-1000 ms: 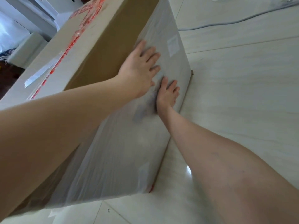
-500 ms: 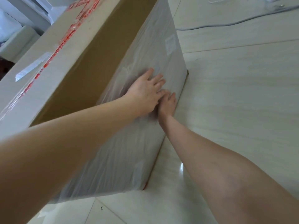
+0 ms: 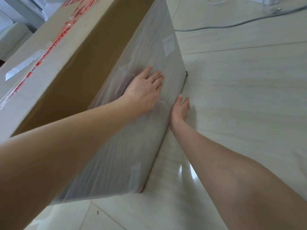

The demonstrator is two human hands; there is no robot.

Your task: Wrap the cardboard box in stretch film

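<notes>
A large cardboard box point(image 3: 69, 77) with red tape along its top stands on the tiled floor. Clear stretch film point(image 3: 126, 156) covers the lower band of its near side, wrinkled in places. My left hand point(image 3: 144, 90) lies flat on the film, fingers straight, pressing it against the box. My right hand point(image 3: 180, 107) is at the box's bottom edge by the floor, fingers relaxed and extended, touching the lower rim of the film.
A grey cable point(image 3: 240, 24) runs across the pale floor tiles point(image 3: 240, 113) at the back right. White furniture point(image 3: 20, 19) stands behind the box at the upper left.
Both hands slid down the film-covered side. My left hand moved lower on the face, and my right hand dropped from the face to the bottom edge near the floor.
</notes>
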